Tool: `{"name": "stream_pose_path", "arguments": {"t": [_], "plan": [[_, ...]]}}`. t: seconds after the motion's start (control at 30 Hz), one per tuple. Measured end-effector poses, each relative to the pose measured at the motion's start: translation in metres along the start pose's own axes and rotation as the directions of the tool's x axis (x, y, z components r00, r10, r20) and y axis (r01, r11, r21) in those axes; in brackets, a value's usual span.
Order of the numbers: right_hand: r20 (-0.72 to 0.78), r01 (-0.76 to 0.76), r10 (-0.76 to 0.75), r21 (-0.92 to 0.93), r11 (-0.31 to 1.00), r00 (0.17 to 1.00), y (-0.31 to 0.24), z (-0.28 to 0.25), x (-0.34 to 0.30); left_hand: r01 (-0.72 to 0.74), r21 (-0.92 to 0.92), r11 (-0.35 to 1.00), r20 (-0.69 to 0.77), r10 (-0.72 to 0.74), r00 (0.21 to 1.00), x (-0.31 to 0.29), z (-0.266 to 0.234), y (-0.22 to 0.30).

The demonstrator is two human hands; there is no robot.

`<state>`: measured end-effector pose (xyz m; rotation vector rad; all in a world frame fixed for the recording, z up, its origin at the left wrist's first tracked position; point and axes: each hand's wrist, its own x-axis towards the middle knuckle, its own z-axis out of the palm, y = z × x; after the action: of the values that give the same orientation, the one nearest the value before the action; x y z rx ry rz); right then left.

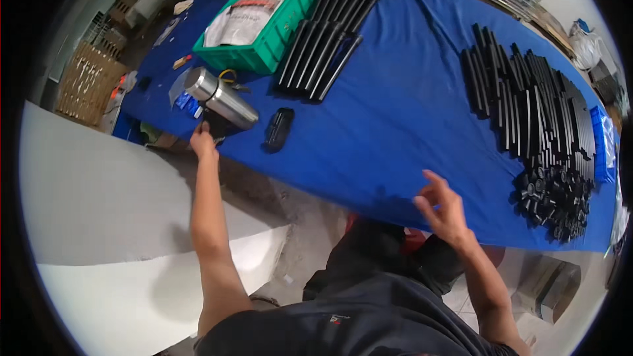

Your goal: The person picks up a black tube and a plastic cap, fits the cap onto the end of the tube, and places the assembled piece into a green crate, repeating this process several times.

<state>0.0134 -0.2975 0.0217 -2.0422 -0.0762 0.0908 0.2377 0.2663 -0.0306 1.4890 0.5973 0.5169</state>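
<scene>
My left hand (204,140) reaches to the near left edge of the blue-covered table. Its fingers are closed at a dark item beside the steel thermos flask (227,102); what they hold is too dark to make out. The flask lies tilted on the cloth. To its right is a black oblong case-like object (279,130), apart from the hand. Over the table's near edge, my right hand (443,207) hovers with fingers apart and nothing in it.
A green crate (254,58) with a printed white sack stands at the far left, beside rows of black tubes (326,43). More black tubes (527,99) are laid out at right, with a heap of small black round parts (557,198) nearer me. A blue tray (602,145) borders them.
</scene>
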Motion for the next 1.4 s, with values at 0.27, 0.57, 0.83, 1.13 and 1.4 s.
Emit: {"name": "stream_pose_path", "arguments": {"t": [0.27,0.57,0.83,1.13,1.4], "plan": [[-0.300,-0.230,0.277,0.184,0.956,0.913,0.052,-0.063,-0.066,-0.359,0.857,0.370,0.160,0.470,0.868,0.021,0.050,-0.030],[-0.444,-0.131,0.035,-0.188,0.973,0.895,0.079,-0.088,-0.045,-0.569,0.510,0.646,-0.012,0.666,0.746,-0.090,-0.009,-0.046],[-0.433,-0.090,-0.178,-0.530,0.843,0.883,0.123,-0.137,0.033,-0.412,-0.022,0.911,0.532,0.360,0.767,-0.289,0.191,-0.016],[-0.508,-0.410,-0.002,-0.697,0.588,0.861,0.112,-0.132,0.164,-0.392,-0.169,0.904,0.768,0.370,0.523,-0.336,0.377,-0.050],[-0.508,-0.437,0.123,-0.563,0.702,0.852,0.106,-0.106,0.158,-0.046,-0.095,0.994,0.882,0.105,0.459,-0.350,0.374,-0.043]]}}
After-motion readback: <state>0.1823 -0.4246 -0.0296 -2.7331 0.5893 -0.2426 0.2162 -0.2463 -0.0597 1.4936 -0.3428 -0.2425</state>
